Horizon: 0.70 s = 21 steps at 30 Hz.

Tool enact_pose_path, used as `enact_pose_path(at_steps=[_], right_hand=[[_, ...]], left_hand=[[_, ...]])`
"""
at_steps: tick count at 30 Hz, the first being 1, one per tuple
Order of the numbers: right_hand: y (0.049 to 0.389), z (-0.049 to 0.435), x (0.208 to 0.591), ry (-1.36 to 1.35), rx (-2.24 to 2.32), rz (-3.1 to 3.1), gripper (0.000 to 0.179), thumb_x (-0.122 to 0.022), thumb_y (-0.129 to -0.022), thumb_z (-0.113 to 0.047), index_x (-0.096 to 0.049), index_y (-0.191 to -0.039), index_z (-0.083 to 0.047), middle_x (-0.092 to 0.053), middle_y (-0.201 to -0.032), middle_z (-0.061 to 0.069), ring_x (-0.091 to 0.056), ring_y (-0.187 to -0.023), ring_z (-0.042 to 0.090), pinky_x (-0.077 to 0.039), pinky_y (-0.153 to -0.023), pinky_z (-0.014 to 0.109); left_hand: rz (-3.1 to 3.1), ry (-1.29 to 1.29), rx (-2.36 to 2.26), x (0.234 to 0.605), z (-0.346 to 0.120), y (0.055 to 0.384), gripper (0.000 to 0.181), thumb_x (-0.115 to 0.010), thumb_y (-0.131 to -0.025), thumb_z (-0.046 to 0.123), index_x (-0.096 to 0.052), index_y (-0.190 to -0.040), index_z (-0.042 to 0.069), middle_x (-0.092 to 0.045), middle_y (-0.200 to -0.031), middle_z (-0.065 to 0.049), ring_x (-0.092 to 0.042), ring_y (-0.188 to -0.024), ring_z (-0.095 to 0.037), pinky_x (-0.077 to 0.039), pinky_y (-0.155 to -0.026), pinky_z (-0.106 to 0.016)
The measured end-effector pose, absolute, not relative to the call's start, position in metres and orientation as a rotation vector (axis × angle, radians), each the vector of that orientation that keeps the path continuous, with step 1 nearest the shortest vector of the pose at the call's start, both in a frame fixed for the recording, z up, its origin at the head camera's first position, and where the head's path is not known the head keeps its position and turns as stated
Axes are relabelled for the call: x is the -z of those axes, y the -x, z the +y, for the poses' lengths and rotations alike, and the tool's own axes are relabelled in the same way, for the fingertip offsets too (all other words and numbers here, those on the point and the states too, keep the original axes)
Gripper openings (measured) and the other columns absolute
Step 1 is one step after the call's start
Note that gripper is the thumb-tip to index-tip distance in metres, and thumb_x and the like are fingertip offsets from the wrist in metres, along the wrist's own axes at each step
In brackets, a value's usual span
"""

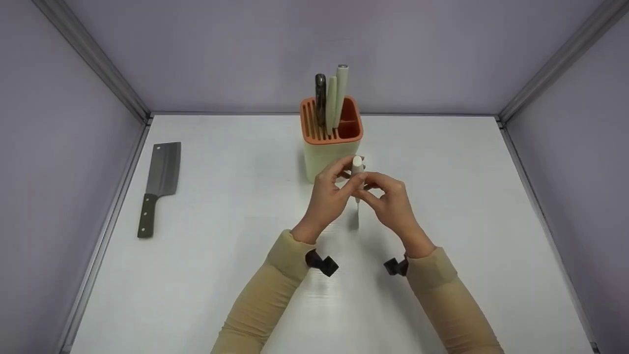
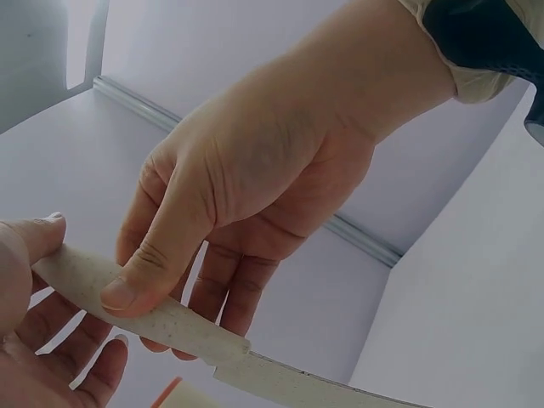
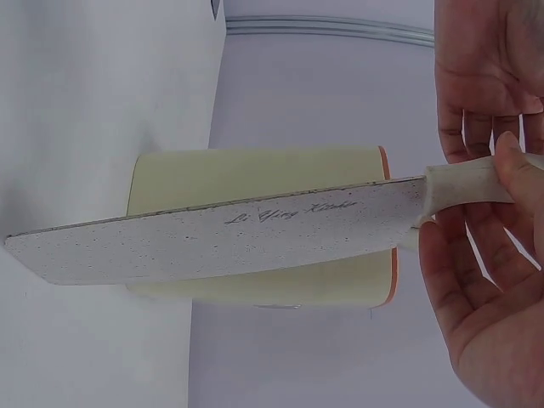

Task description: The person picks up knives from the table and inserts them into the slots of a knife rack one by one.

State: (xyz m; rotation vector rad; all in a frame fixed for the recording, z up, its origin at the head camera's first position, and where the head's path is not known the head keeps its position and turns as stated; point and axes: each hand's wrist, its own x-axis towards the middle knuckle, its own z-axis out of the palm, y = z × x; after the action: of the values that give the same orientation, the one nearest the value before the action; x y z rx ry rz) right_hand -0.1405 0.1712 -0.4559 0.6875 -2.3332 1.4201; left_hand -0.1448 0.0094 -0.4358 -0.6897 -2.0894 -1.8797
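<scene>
A white-handled kitchen knife [image 3: 212, 242] hangs blade down in front of the knife block. My left hand [image 1: 327, 194] pinches the upper part of its speckled handle [image 1: 357, 163] between thumb and fingers. Lower on the handle, near the blade, my right hand [image 1: 393, 201] grips with its thumb [image 2: 140, 285] on the near face. Dark script runs along the pale blade in the right wrist view. Just behind the hands stands the cream knife block [image 1: 324, 157] with an orange slotted top.
A dark-handled knife [image 1: 320, 93] and two pale-handled ones, including a taller knife [image 1: 342, 83], stand in the block. Far to the left, a cleaver [image 1: 162, 172] with a dark riveted handle lies flat on the white table [image 1: 236, 275]. Pale walls [image 1: 236, 59] enclose the table's back and sides.
</scene>
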Motion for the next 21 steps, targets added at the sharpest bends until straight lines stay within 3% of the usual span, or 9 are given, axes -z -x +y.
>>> enact_pose_path(at_steps=[7, 14, 21], right_hand=[[0.141, 0.161, 0.456, -0.69, -1.468, -2.277, 0.025, -0.077, -0.085, -0.01, -0.072, -0.108, 0.0, -0.072, -0.102, 0.005, -0.067, -0.089, 0.019, -0.055, -0.078, 0.035], [0.14, 0.153, 0.455, -0.698, -1.557, -2.28, 0.025, -0.075, -0.086, -0.007, -0.071, -0.109, 0.0, -0.072, -0.104, 0.006, -0.068, -0.094, 0.02, -0.055, -0.081, 0.034], [0.131, 0.146, 0.442, -0.799, -1.614, -2.334, 0.028, -0.069, -0.088, 0.005, -0.066, -0.116, 0.008, -0.069, -0.11, 0.017, -0.066, -0.101, 0.03, -0.053, -0.085, 0.043]], left_hand=[[-2.082, 0.706, 1.815, 0.433, 0.005, 0.143, 0.033, -0.062, -0.098, 0.014, -0.06, -0.126, -0.004, -0.063, -0.109, -0.011, -0.058, -0.099, -0.018, -0.049, -0.086, -0.032], [-2.074, 0.685, 1.8, 0.429, -0.002, 0.14, 0.034, -0.061, -0.098, 0.011, -0.058, -0.127, -0.008, -0.062, -0.111, -0.013, -0.057, -0.1, -0.02, -0.049, -0.086, -0.033], [-2.054, 0.621, 1.835, 0.432, -0.011, 0.141, 0.031, -0.057, -0.101, 0.009, -0.057, -0.129, -0.003, -0.06, -0.113, -0.011, -0.058, -0.098, -0.019, -0.05, -0.084, -0.033]])
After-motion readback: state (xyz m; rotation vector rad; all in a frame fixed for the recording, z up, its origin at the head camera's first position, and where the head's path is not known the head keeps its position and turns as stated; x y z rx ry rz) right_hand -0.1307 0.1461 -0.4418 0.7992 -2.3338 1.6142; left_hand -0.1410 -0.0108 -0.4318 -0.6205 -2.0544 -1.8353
